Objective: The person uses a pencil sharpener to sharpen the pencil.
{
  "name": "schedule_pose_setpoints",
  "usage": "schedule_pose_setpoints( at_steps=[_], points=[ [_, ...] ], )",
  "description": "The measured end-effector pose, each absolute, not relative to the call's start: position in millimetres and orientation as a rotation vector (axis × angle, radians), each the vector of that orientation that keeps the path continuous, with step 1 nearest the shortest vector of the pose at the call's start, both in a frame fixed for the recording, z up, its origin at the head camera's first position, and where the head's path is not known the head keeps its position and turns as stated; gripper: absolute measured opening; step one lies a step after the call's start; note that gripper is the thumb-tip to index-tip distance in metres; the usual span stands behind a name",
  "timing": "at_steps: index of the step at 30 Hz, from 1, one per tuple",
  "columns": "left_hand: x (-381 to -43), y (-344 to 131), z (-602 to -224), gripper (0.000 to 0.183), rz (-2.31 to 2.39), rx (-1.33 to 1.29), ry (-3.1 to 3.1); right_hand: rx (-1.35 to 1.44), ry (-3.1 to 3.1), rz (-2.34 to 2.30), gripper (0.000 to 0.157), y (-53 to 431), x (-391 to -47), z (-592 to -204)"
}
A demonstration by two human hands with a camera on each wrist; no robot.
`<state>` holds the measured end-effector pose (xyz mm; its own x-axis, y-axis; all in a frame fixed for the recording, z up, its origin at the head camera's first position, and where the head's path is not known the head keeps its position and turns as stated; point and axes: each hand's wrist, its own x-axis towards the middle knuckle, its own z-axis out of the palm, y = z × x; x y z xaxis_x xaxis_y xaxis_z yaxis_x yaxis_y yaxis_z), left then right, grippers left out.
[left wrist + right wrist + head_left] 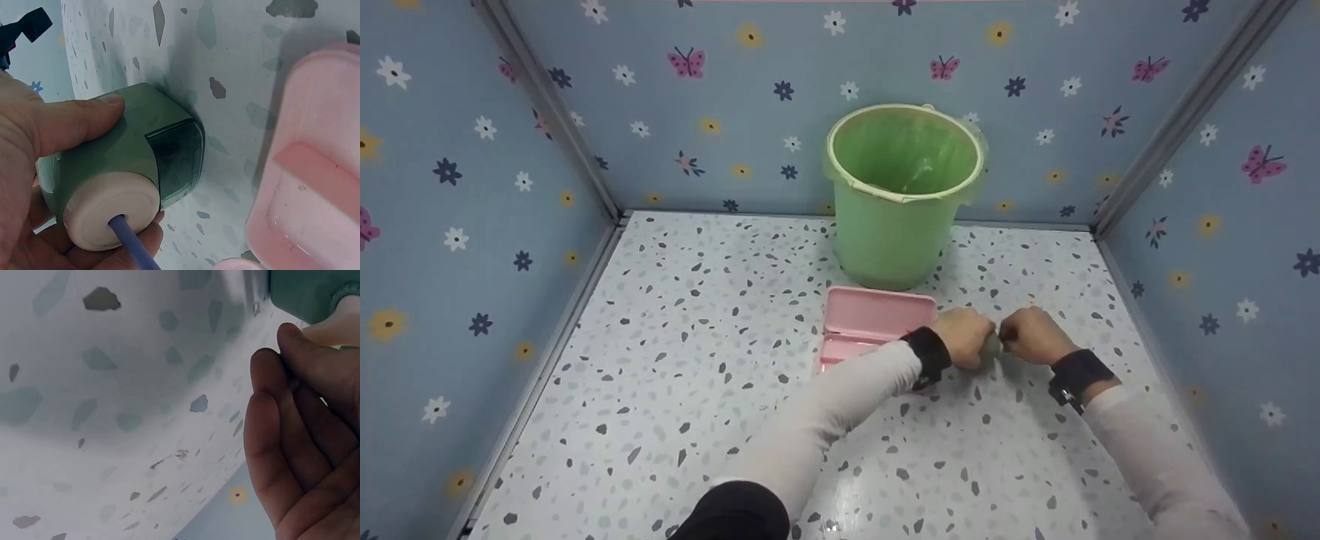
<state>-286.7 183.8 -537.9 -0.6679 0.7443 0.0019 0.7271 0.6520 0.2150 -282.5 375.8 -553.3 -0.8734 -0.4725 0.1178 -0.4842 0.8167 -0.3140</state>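
My left hand (966, 337) grips a green pencil sharpener (112, 143), thumb on top and fingers curled underneath. Its dark see-through shavings window (180, 157) faces the speckled table. A purple pencil (134, 244) sticks out of the hole in the round cream face. On the sharpener's other side, my right hand (1037, 335) has thumb and fingers curled together at the cream crank arm (340, 320); the crank's knob is hidden by the fingers. Beside the left wrist lies an open pink pencil case (877, 313), partly covered by the forearm.
A light green bucket (894, 240) with a clear liner stands behind the pencil case against the flowered back wall (765, 67). Flowered panels also close off both sides. Small shavings (180, 454) lie on the white speckled table (690, 337) near the right hand.
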Motion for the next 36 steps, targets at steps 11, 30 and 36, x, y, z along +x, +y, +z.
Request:
schedule_pose_setpoints(
  at_steps=[11, 30, 36],
  points=[
    [-286.5, 186.2, -539.7, 0.031, 0.333, 1.200, 2.771, 0.784, -3.021, 0.517, 0.016, 374.4, -269.1, -561.4],
    [-280.5, 189.3, -538.6, 0.032, 0.345, 1.146, 2.822, 0.934, -3.125, 0.680, 0.013, 372.0, -243.1, -558.1],
    [-283.3, 190.0, -536.2, 0.028, 0.332, 1.120, 2.842, 1.063, -3.045, 0.613, 0.016, 369.1, -242.9, -546.5]
  ],
)
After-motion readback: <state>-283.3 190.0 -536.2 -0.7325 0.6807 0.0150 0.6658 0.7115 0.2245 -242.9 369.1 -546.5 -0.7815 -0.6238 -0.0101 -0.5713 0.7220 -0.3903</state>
